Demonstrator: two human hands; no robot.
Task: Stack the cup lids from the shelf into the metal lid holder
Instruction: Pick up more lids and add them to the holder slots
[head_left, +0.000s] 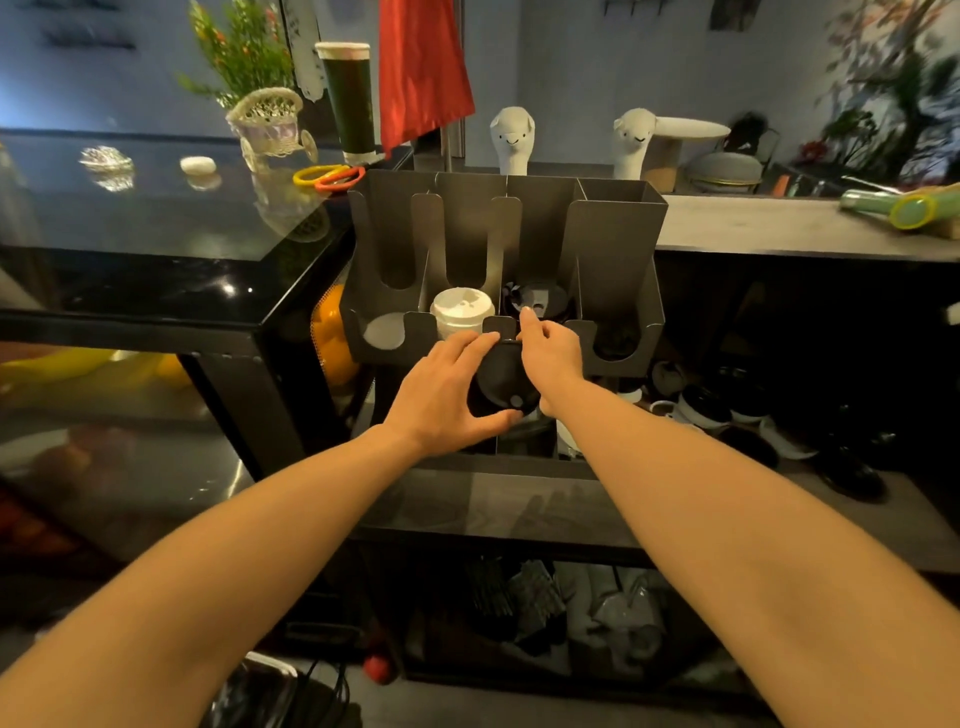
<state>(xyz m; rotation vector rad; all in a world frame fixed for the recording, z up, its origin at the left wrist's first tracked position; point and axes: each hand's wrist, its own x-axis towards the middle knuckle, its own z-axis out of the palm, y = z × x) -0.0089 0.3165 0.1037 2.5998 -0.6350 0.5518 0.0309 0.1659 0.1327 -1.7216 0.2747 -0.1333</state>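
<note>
On the left of the scene runs a glossy black counter (156, 218), and beside it stands the metal holder (618, 234) with its row of open-fronted slots. The second slot from the left has a short pile of white lids (460, 309), and the third holds some dark lids (540, 299).

Just in front of the holder, low against its front lip, the left hand (441, 395) cups a stack of black lids (501, 387), with its fingers spread along the near-left rim and its thumb curled under the bottom edge. The right hand (550, 353) grips the stack's right side with curled fingers. Its forefinger is stretched up toward the third slot, and its thumb is hidden.

The step in hand appears to be dropping this stack onto the dark lids. To do it well, the stack should probably be lifted above the front lip, kept level and squared between both hands. It can then be lowered through the slot's cut-out so the rims nest rather than catching on the dividers.
</note>
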